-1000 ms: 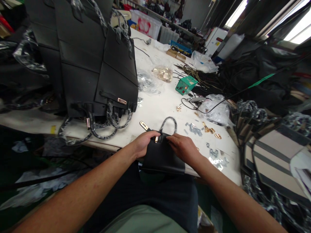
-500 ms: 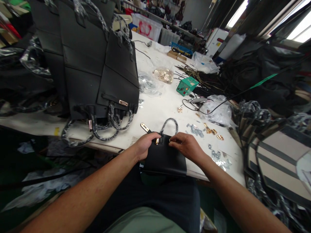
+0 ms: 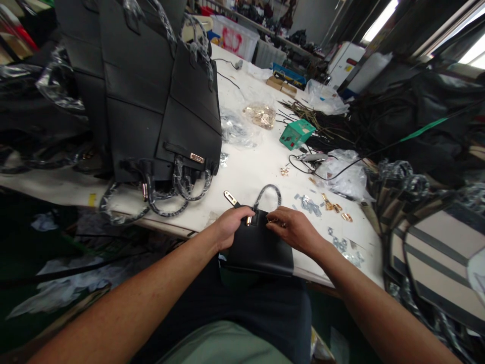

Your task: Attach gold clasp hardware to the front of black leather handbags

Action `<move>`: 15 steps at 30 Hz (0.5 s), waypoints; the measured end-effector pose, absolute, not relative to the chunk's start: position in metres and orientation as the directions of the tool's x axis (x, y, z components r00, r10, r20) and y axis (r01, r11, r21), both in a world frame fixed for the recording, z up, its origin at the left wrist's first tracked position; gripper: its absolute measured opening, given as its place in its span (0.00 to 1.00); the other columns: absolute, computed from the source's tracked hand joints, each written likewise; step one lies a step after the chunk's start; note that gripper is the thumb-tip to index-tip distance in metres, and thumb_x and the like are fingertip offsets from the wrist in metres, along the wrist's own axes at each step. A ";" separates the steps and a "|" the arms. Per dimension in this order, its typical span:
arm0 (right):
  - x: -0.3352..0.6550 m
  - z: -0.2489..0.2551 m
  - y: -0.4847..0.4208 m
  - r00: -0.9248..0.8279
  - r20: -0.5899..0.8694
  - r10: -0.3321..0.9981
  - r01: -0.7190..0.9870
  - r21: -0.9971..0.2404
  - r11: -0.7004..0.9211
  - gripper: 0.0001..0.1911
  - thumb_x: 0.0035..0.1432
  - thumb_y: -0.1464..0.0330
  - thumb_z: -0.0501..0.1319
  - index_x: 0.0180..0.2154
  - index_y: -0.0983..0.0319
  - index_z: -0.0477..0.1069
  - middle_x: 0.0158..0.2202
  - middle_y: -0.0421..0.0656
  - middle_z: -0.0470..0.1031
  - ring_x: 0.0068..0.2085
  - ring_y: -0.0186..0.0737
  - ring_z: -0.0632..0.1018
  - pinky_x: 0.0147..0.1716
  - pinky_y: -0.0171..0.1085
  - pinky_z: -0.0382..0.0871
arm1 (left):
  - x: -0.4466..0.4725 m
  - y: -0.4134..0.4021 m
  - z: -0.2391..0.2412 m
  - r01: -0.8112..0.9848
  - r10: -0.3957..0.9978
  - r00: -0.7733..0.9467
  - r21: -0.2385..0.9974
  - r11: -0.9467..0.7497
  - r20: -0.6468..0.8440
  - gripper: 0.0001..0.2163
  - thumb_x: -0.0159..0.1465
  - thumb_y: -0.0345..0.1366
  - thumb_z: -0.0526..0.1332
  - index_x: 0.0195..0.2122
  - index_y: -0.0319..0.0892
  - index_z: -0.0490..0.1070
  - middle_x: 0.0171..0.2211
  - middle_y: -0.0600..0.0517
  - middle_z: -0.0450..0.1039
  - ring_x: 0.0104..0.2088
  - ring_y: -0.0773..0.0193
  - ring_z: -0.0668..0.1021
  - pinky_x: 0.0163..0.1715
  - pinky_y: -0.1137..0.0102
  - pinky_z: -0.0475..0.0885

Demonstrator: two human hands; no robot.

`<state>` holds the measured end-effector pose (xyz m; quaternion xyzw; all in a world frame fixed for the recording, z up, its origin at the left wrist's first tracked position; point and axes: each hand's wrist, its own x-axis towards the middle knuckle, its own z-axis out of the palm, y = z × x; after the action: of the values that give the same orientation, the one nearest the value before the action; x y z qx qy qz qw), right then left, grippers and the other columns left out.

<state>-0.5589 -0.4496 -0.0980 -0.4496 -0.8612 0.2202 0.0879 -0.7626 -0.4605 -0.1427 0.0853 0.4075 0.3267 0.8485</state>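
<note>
A small black handbag (image 3: pixel 261 250) lies at the table's front edge, above my lap, its plastic-wrapped handle (image 3: pixel 268 188) pointing away from me. My left hand (image 3: pixel 231 225) grips the bag's upper left side, thumb beside a gold fitting (image 3: pixel 248 221) at the handle's base. Past these fingers sticks out a strap end with a slotted gold plate (image 3: pixel 229 197). At the bag's upper right my right hand (image 3: pixel 290 225) is closed in a pinch on a small gold metal fitting (image 3: pixel 270 221), mostly hidden by the fingers.
Large black handbags (image 3: pixel 140 101) stand stacked at the left. Grey metal plates (image 3: pixel 308 205) and gold fittings (image 3: pixel 333 206) lie to the right. Behind them are a green box with a dial (image 3: pixel 297 134), a corded grey tool (image 3: pixel 311 157) and plastic bags (image 3: pixel 346 172).
The whole view has shifted slightly, so things appear a little further right. Both hands keep their places on the bag; the right fingers have curled slightly around the gold fitting.
</note>
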 end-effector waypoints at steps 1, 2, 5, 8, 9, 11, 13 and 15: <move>-0.559 -0.098 -0.450 -0.583 -0.050 0.811 0.734 -0.461 0.499 0.06 0.60 0.69 0.61 0.40 0.57 0.74 0.36 0.41 0.75 0.34 0.36 0.76 0.35 0.34 0.68 | -0.762 -0.461 -0.143 -0.486 0.624 0.448 0.411 0.771 -0.641 0.04 0.52 0.33 0.62 0.24 0.38 0.72 0.19 0.48 0.74 0.19 0.60 0.76 0.23 0.68 0.71; -0.560 -0.099 -0.450 -0.585 -0.053 0.809 0.733 -0.460 0.500 0.06 0.59 0.70 0.61 0.39 0.57 0.74 0.36 0.41 0.75 0.34 0.36 0.76 0.35 0.34 0.68 | -0.762 -0.461 -0.143 -0.487 0.624 0.441 0.411 0.770 -0.646 0.03 0.52 0.33 0.62 0.24 0.38 0.72 0.19 0.48 0.74 0.19 0.60 0.76 0.23 0.68 0.71; -0.564 -0.100 -0.451 -0.586 -0.057 0.808 0.740 -0.442 0.506 0.05 0.59 0.70 0.61 0.38 0.58 0.73 0.36 0.40 0.74 0.32 0.35 0.76 0.33 0.33 0.68 | -0.762 -0.461 -0.143 -0.489 0.623 0.434 0.410 0.770 -0.652 0.04 0.52 0.33 0.62 0.25 0.38 0.73 0.19 0.48 0.75 0.19 0.60 0.76 0.23 0.68 0.71; -0.566 -0.101 -0.450 -0.589 -0.057 0.806 0.744 -0.428 0.513 0.03 0.59 0.71 0.61 0.36 0.59 0.73 0.34 0.40 0.74 0.32 0.35 0.76 0.33 0.33 0.67 | -0.762 -0.462 -0.143 -0.490 0.624 0.437 0.410 0.769 -0.647 0.04 0.52 0.33 0.62 0.25 0.38 0.73 0.20 0.48 0.75 0.20 0.60 0.76 0.24 0.67 0.71; -0.566 -0.100 -0.450 -0.590 -0.057 0.805 0.742 -0.431 0.513 0.03 0.59 0.70 0.61 0.36 0.59 0.73 0.34 0.40 0.74 0.32 0.35 0.75 0.33 0.33 0.67 | -0.762 -0.462 -0.143 -0.490 0.625 0.437 0.412 0.768 -0.646 0.04 0.52 0.33 0.62 0.25 0.38 0.73 0.20 0.48 0.75 0.20 0.60 0.76 0.24 0.67 0.71; -0.564 -0.100 -0.449 -0.597 -0.057 0.800 0.730 -0.453 0.513 0.03 0.59 0.70 0.62 0.36 0.58 0.74 0.35 0.40 0.74 0.33 0.35 0.75 0.34 0.33 0.67 | -0.762 -0.462 -0.143 -0.489 0.627 0.435 0.415 0.767 -0.646 0.03 0.52 0.33 0.62 0.25 0.38 0.73 0.19 0.49 0.75 0.19 0.60 0.76 0.23 0.67 0.71; -0.563 -0.099 -0.448 -0.605 -0.057 0.794 0.711 -0.487 0.507 0.03 0.59 0.69 0.64 0.37 0.57 0.75 0.35 0.40 0.74 0.35 0.35 0.75 0.35 0.34 0.67 | -0.762 -0.462 -0.143 -0.488 0.629 0.433 0.419 0.766 -0.646 0.03 0.51 0.33 0.63 0.25 0.38 0.72 0.19 0.49 0.74 0.19 0.60 0.75 0.23 0.68 0.71; -0.562 -0.100 -0.447 -0.600 -0.055 0.798 0.701 -0.518 0.491 0.04 0.58 0.68 0.65 0.37 0.56 0.76 0.35 0.39 0.75 0.35 0.36 0.76 0.36 0.34 0.67 | -0.762 -0.462 -0.144 -0.491 0.634 0.432 0.423 0.762 -0.642 0.03 0.51 0.33 0.63 0.25 0.38 0.72 0.19 0.49 0.74 0.19 0.60 0.75 0.22 0.68 0.70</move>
<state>-0.5616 -0.4472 -0.1003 -0.4369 -0.8579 0.2526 0.0968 -0.7620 -0.4625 -0.1436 0.0862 0.4154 0.3340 0.8417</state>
